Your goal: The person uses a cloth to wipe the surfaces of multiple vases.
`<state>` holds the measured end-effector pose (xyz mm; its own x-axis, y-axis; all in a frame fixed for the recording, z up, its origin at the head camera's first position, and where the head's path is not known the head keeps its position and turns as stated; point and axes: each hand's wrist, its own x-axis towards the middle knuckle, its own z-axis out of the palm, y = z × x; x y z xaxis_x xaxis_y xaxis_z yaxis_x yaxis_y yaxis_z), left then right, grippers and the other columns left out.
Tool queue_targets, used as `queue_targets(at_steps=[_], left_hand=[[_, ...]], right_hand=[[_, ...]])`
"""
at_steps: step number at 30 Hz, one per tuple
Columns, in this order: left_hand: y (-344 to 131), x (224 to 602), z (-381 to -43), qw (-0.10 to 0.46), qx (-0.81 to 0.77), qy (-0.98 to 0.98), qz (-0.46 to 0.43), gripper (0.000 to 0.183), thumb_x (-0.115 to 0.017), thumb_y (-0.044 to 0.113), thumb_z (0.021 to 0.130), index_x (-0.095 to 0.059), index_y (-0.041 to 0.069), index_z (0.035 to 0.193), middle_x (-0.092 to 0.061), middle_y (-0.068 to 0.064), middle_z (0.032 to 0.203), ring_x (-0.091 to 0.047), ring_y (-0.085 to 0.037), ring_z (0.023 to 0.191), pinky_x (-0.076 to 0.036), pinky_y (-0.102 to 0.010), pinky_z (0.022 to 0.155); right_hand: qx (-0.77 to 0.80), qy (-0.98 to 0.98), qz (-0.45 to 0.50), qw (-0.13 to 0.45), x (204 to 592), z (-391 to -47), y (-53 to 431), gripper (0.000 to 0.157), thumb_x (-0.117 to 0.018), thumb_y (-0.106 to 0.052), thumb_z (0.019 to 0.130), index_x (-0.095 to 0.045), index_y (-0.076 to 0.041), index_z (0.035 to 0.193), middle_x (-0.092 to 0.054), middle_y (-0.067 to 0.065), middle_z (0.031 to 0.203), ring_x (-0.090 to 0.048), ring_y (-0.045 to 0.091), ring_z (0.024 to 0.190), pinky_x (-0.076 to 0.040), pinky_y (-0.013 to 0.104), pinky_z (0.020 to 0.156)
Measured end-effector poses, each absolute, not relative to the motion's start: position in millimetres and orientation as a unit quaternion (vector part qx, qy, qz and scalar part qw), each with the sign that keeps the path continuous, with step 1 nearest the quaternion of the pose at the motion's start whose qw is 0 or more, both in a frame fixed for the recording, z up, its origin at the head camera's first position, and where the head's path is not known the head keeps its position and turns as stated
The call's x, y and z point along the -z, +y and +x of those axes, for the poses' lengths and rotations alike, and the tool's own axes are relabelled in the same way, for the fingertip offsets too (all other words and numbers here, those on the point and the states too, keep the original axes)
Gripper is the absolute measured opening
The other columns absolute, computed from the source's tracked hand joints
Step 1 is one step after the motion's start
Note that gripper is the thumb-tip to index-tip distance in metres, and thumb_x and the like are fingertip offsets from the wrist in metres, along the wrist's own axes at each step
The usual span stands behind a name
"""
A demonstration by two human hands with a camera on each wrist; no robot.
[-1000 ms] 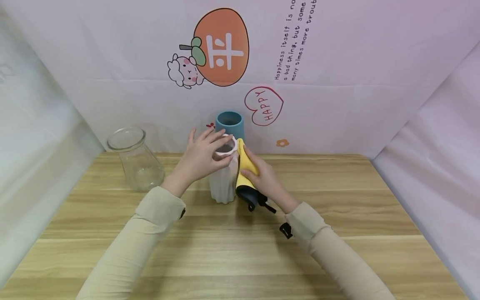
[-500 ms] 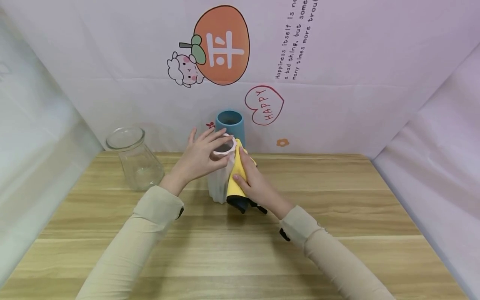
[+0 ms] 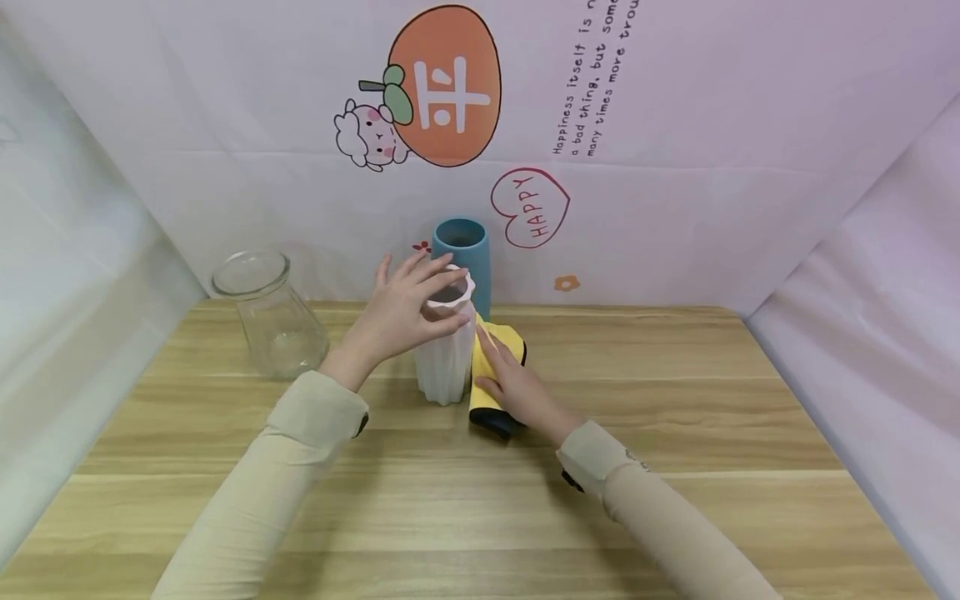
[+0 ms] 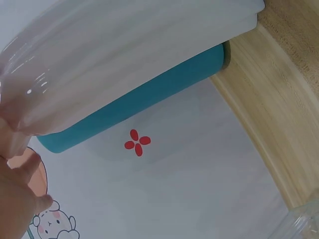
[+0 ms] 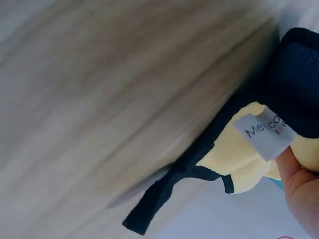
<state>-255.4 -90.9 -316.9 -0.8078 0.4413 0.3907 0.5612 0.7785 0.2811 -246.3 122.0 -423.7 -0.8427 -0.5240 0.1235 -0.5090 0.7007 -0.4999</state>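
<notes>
A white fluted vase [image 3: 444,358] stands upright on the wooden table. My left hand [image 3: 408,308] grips it round the wavy rim, with fingers on the far side and thumb on the near side. In the left wrist view the vase [image 4: 129,55] fills the top, and part of the left hand [image 4: 20,194] shows at the left edge. My right hand [image 3: 517,387] holds a folded yellow cloth [image 3: 510,337] with black trim against the vase's right side. The right wrist view shows the cloth's black loop [image 5: 154,199] and a white printed label [image 5: 266,132].
Close behind the white vase stands a blue vase [image 3: 480,271], partly hidden. A clear glass vase [image 3: 281,333] is at the back left. A printed white cloth backdrop [image 3: 660,225] rises along the table's [image 3: 675,500] back edge.
The right hand with the yellow cloth has slid down along the vase's side, from near the rim to about mid-height. The left hand keeps its grip at the rim.
</notes>
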Motion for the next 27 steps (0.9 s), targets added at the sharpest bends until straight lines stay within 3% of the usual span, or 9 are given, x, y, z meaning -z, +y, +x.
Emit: queue_targets(at_steps=[8,14,22,27], left_hand=[[-87,316,-252,0.184,0.184,-0.93,-0.259,0.05,-0.066,0.043,0.087,-0.059,0.022,0.132,-0.053,-0.006,0.141,-0.039,-0.032,0.137,-0.011,-0.066,0.114],[-88,316,-252,0.178,0.182,-0.931,-0.262,0.047,-0.064,0.037,0.088,-0.058,0.023,0.133,-0.051,-0.006,0.143,-0.038,-0.033,0.139,-0.01,-0.066,0.114],[-90,315,-252,0.15,0.188,-0.931,-0.276,0.048,-0.061,0.036,0.09,-0.054,0.023,0.136,-0.045,-0.004,0.149,-0.03,-0.035,0.143,-0.006,-0.066,0.115],[-91,315,-252,0.144,0.202,-0.927,-0.28,0.048,-0.06,0.035,0.089,-0.055,0.023,0.136,-0.045,-0.004,0.149,-0.029,-0.036,0.144,-0.005,-0.067,0.115]], right_hand=[[0.301,0.905,-0.294,-0.057,421,-249,126,0.068,-0.058,-0.013,0.094,-0.024,-0.01,0.152,-0.042,0.022,0.146,-0.043,0.036,0.134,-0.038,0.049,0.109],[0.349,0.882,-0.304,-0.088,402,-250,124,0.067,-0.058,-0.012,0.094,-0.024,-0.007,0.151,-0.04,0.02,0.149,-0.041,0.034,0.137,-0.036,0.047,0.112],[0.379,0.871,-0.289,-0.12,376,-246,117,0.066,-0.059,-0.013,0.094,-0.027,-0.007,0.151,-0.042,0.02,0.148,-0.05,0.033,0.128,-0.045,0.046,0.103],[0.378,0.876,-0.29,-0.076,373,-247,113,0.067,-0.052,-0.02,0.098,-0.017,-0.01,0.154,-0.03,0.016,0.155,-0.045,0.032,0.13,-0.041,0.049,0.106]])
